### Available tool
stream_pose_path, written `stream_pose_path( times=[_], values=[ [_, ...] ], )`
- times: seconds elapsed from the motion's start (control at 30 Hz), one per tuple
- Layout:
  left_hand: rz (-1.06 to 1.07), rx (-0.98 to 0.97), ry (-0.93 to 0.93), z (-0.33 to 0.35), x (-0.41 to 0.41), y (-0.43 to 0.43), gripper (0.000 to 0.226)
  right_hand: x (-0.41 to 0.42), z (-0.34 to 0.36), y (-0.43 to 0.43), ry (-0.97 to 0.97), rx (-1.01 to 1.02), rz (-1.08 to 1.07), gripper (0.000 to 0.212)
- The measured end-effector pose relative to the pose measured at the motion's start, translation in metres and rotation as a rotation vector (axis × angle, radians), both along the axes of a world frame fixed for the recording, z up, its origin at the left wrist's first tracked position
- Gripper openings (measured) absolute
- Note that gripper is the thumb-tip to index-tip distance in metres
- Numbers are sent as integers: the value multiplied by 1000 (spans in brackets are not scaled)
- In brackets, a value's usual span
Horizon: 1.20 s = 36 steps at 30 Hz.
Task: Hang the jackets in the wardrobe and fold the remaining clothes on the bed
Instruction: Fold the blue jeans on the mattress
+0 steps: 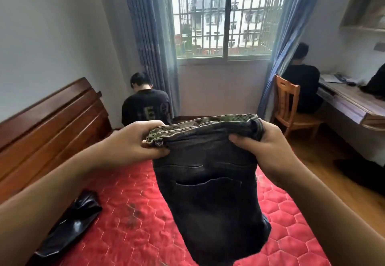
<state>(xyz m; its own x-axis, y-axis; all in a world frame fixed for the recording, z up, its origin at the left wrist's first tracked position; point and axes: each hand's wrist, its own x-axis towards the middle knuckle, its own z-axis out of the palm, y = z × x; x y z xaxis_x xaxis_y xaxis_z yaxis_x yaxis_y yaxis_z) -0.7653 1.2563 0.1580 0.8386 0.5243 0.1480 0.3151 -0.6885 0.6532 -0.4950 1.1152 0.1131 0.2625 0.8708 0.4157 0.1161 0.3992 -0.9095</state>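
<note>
nearest to me, low left: a black glossy garment (70, 226), leather-look, crumpled into a long strip, lying on the bed's red mattress (125, 234). the mattress is quilted in hexagons, with a few dark smudges near the middle.

the jeans (212, 193) are held up over the mattress, centre frame. dark washed denim, faded grey toward the lower part, with stitched seams and a curved pocket opening on the near face. they hang as a tapering slab. i cannot tell if the lower end touches the bed. the waistband (200, 127) is bunched flat on top and shows a green patterned lining.

left grip (133, 140): fingers curled round the left end of the waistband, thumb on the near side, pinching the fabric. right grip (264, 151): closed on the right end, thumb pressed on the front, fingers wrapped behind. both forearms are bare.

further left is a dark red wooden headboard (48, 120) with stepped horizontal panels. past the bed a person in a black printed top (145, 105) sits facing away, beside a blue ribbed curtain (150, 36). to the right, a slatted wooden chair (289, 103) holds a second person in black (302, 78) at a wooden desk (350, 103). a barred window (225, 16) is on the far wall.
</note>
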Motion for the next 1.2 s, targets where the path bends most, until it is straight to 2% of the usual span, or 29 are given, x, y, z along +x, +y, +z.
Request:
stream_pose_path(
  times=[0.1,0.23,0.33,0.43,0.6,0.7,0.8,0.9,1.0,1.07,1.13,1.2],
  values=[
    [20,-64,-255,-19,-6,-13,20,-14,7,-24,6,2,-70,28],
    [-114,-130,-485,-21,-16,-37,35,-34,26,-61,24,58,-139,42],
    [-190,-159,-579,-10,-19,-42,40,-46,39,-75,11,126,-154,37],
    [-197,-165,-588,-11,-11,-30,36,-45,40,-71,-61,93,-193,38],
    [-106,-207,-415,-53,17,9,28,-13,-5,-32,-221,-121,-232,28],
    [-1,-160,-208,-107,37,40,18,16,-63,3,-388,-327,-296,22],
    [129,-67,-24,-170,54,60,26,35,-131,29,-551,-523,-387,18],
    [271,-199,126,-243,75,68,30,48,-206,48,-624,-664,-359,20],
    [379,-444,134,-316,87,72,34,53,-274,61,-761,-808,-316,29],
    [437,-542,136,-359,92,78,40,60,-313,72,-731,-862,-274,27],
    [478,-583,158,-392,100,93,43,68,-345,93,-546,-891,-194,17],
    [524,-613,157,-416,114,121,41,79,-368,127,-377,-891,-166,18]
  ],
)
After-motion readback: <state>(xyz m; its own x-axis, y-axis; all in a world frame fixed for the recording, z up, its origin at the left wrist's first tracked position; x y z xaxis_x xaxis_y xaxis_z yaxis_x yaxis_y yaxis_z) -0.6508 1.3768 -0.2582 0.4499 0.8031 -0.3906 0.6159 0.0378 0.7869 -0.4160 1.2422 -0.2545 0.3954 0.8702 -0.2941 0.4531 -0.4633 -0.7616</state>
